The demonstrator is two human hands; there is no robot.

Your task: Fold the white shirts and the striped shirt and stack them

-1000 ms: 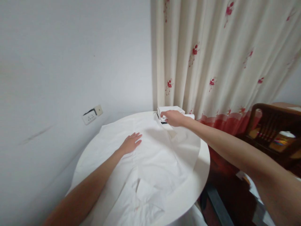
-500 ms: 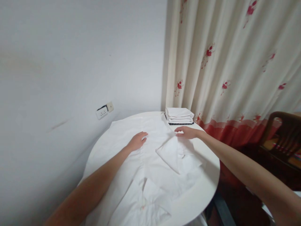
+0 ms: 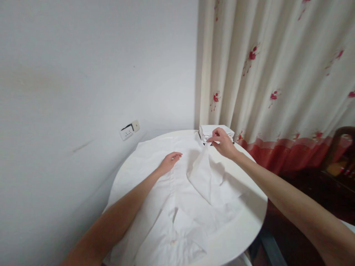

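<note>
A white shirt (image 3: 155,199) is spread over the round white table (image 3: 249,218), its collar (image 3: 183,221) towards me. My right hand (image 3: 223,143) pinches a corner of the shirt's fabric between thumb and fingers and holds it up, so that a loose flap (image 3: 203,173) hangs from it on the right side. My left hand (image 3: 169,162) is over the middle of the shirt with fingers stretched forward and thumb apart, holding nothing. Whether its palm presses on the cloth is hard to tell.
Behind my right hand, a stack of folded white cloth (image 3: 215,130) sits at the table's far edge. A wall with a socket (image 3: 127,133) borders the left; a flowered curtain (image 3: 257,92) hangs behind. A wooden chair (image 3: 338,159) stands at the far right.
My right hand has risen and moved away from me, drawing the shirt's fabric up into a hanging flap. The left hand stays over the shirt; the view has shifted slightly.
</note>
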